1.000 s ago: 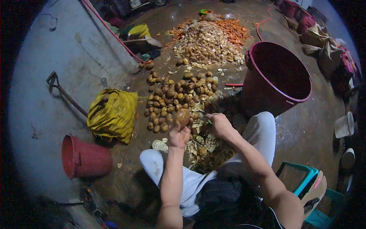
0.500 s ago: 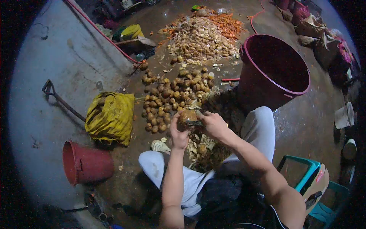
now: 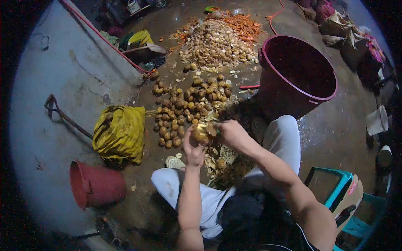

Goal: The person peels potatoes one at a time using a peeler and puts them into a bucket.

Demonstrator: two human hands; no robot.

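Observation:
My left hand (image 3: 194,151) is wrapped round a brown-skinned potato (image 3: 200,134), which shows a pale bared patch on top. Close on its right, my right hand (image 3: 234,136) is closed on a small peeler (image 3: 218,131). Only a greenish bit of the peeler shows, and the fingers hide most of it. A piece of brown peel (image 3: 211,130) sits between the potato and the peeler. Just beyond my hands, many unpeeled potatoes (image 3: 171,119) lie on the floor. Peelings (image 3: 220,163) are heaped below my hands, between my legs.
A big dark-red tub (image 3: 278,94) stands to the right. Farther off lie a pale heap of peelings (image 3: 217,44) and orange pieces (image 3: 243,27). At left are a yellow sack (image 3: 121,134), a red bucket (image 3: 100,184) and a shovel handle (image 3: 69,115). A teal stool (image 3: 335,188) is beside me.
The potato now shows a pale patch where brown skin was. My right hand has moved slightly away from it, and a loose piece of peel appears. The view has shifted a little.

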